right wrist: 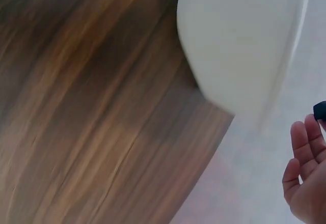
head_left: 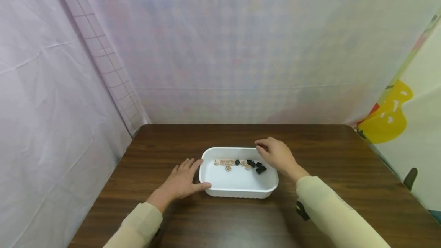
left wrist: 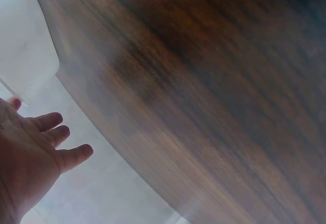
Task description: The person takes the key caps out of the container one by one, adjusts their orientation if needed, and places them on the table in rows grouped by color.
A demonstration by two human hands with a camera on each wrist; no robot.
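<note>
Tub [head_left: 234, 185]: white, upright, lower centre of the head view.
Black block [right wrist: 320, 111]: in my right hand [right wrist: 308, 180], right edge of the right-wrist view.
Loose blocks [head_left: 243, 163]: pale and black, across the tub's upper half.

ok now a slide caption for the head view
Right hand above a white tub of beige blocks and black blocks, left hand at its left end.

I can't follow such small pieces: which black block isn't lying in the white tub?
The black block held in the right hand; the other black blocks lie in the white tub.
</note>
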